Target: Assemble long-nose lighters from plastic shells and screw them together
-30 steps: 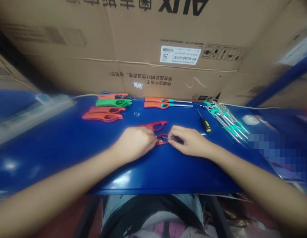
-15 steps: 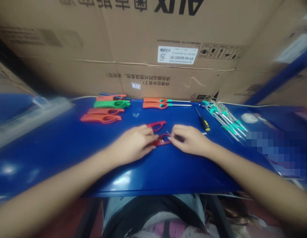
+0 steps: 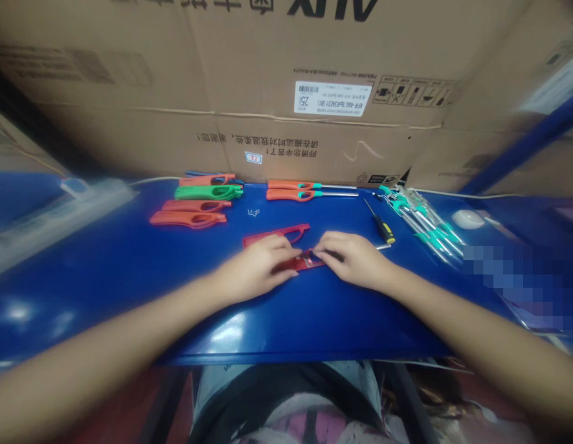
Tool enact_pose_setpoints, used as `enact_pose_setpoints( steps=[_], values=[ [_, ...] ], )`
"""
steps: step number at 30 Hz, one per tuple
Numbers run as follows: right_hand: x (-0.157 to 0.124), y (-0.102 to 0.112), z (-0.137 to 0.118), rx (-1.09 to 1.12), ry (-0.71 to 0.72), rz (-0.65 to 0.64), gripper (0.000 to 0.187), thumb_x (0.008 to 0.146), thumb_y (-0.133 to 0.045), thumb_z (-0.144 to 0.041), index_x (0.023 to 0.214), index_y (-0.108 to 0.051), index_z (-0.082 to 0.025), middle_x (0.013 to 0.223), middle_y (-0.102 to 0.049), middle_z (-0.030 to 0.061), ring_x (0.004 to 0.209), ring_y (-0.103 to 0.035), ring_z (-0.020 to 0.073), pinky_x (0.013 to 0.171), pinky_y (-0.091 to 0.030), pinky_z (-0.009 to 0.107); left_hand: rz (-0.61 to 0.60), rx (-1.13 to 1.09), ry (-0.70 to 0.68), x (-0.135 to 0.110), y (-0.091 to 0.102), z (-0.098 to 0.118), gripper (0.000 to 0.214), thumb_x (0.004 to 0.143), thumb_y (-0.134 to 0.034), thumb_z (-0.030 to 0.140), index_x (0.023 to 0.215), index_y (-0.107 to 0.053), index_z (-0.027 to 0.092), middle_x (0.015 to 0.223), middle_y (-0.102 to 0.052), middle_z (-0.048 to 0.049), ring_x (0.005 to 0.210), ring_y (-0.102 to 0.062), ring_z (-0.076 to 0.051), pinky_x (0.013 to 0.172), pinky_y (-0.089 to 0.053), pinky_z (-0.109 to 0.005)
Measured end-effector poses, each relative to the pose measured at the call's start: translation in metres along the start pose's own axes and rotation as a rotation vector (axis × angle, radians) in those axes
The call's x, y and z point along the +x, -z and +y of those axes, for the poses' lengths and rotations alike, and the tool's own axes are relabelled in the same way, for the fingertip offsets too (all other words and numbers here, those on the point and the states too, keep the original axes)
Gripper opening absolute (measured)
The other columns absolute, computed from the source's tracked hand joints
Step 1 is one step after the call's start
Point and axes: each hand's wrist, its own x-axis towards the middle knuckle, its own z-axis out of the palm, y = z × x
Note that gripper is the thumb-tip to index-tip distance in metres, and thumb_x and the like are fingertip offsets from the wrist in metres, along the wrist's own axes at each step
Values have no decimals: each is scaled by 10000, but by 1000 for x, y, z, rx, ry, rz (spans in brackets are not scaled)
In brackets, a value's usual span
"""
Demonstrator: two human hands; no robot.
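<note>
A large cardboard carton (image 3: pixel 175 74), its printing upside down, forms the backdrop to a blue worktop (image 3: pixel 277 327). Two bare hands are seen close together at the centre, not touching. A red handle shell (image 3: pixel 308 261) lies between them: its rear part is clamped in the left hand (image 3: pixel 258 265), and its front end is met by the curled fingers of the right hand (image 3: pixel 355 259). Just behind the left hand, a second red handle shell (image 3: pixel 273 232) is laid down.

At the back, two orange gas lighters (image 3: pixel 286 195) appear finished, metal tubes fitted. To their left, orange handles (image 3: pixel 177 218) and a green handle (image 3: pixel 193 193) are seen without tubes; to the right, silver tubes with teal parts (image 3: pixel 427 225) are piled. The central shell is judged partly filled and not yet closed. A black-and-yellow screwdriver (image 3: pixel 385 232) lies near the right hand.

The small parts inside the shell are too blurred to identify. Whether anything is gripped by the right hand cannot be told; only a silver rod end (image 3: pixel 384 246) shows beyond it. The right edge is partly pixelated.
</note>
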Motion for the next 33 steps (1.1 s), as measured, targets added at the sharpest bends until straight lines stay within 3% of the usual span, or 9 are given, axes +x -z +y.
enact_pose_setpoints(
  steps=[7,14,20,33],
  values=[
    [1,6,-4,26,20,-42,160,969,-528,-188,939,-684,-189,967,-697,75,853,-648,189,747,-488,303,-38,48,-17,-1,2,4,400,976,-555,202,1375,-574,198,1199,-625,-113,1119,-597,-229,997,-511,-387],
    [0,17,-5,101,11,-45,89,934,-578,-193,885,-652,-183,885,-628,40,668,-543,126,631,-443,259,-58,47,-67,-1,6,8,317,1001,-485,164,1246,-672,235,1193,-621,-96,1121,-577,-217,1003,-497,-381],
    [-2,19,-3,61,58,-105,139,953,-547,-191,933,-684,-189,953,-652,62,777,-602,161,721,-479,287,-37,55,-58,-1,5,6,308,990,-505,153,1215,-700,233,1193,-625,-90,1097,-556,-218,980,-497,-389],
    [-4,25,-5,3,106,-163,145,957,-570,-272,1041,-682,-231,1048,-678,51,868,-651,172,749,-494,285,-37,179,-43,-1,7,5,310,1006,-489,186,1212,-710,257,1229,-668,-77,1105,-596,-233,984,-501,-418]
  ],
)
